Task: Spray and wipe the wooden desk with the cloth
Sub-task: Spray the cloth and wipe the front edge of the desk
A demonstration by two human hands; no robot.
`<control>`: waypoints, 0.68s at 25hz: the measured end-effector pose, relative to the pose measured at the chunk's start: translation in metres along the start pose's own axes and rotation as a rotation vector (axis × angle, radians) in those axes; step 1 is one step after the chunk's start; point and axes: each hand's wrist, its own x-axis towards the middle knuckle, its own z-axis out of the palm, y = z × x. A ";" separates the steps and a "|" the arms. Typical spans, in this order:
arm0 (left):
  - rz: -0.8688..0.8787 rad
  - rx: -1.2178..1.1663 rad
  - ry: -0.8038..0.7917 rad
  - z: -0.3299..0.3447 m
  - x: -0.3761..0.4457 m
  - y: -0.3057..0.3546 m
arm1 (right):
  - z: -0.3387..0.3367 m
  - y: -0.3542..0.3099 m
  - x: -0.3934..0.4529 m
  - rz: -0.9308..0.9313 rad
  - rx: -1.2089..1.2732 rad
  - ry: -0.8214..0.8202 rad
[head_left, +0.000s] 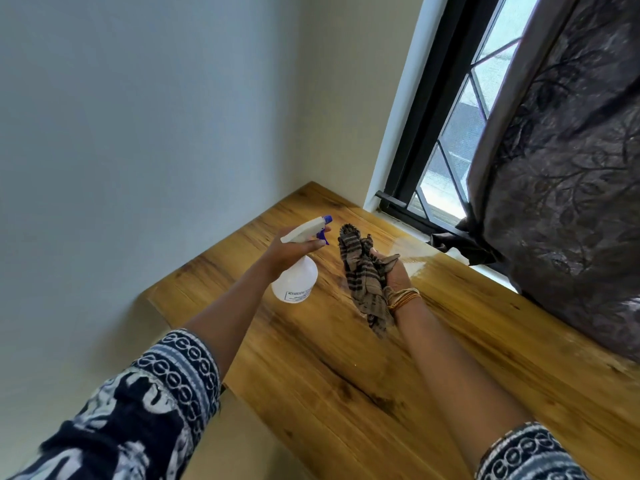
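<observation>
My left hand [289, 252] grips the neck of a white spray bottle [295, 280] with a blue nozzle and trigger, held above the wooden desk [381, 375]. The nozzle points right, toward a crumpled brown striped cloth [363, 275]. My right hand [394, 271], with gold bangles on the wrist, holds that cloth bunched up, palm turned upward, a little above the desk. One end of the cloth hangs down past the wrist. A wet, shiny patch shows on the desk by the window.
A pale wall [138, 150] borders the desk's left and far sides. A black-framed window [450, 133] runs along the right edge. A dark patterned curtain [571, 168] hangs over the desk's right side.
</observation>
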 end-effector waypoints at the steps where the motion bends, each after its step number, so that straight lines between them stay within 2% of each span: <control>1: 0.008 0.031 -0.007 -0.003 0.001 -0.002 | 0.000 0.001 0.001 0.007 0.026 -0.001; 7: -0.023 0.193 0.017 -0.021 -0.016 -0.021 | 0.010 0.025 -0.003 -0.066 0.046 0.053; 10: -0.022 0.297 -0.022 -0.038 -0.032 -0.037 | 0.015 0.049 -0.014 -0.053 0.214 0.053; 14: -0.071 0.467 0.141 -0.083 -0.066 -0.074 | 0.018 0.102 -0.037 -0.182 0.332 0.234; 17: -0.024 0.576 0.091 -0.125 -0.097 -0.099 | 0.024 0.156 -0.061 -0.183 0.402 0.211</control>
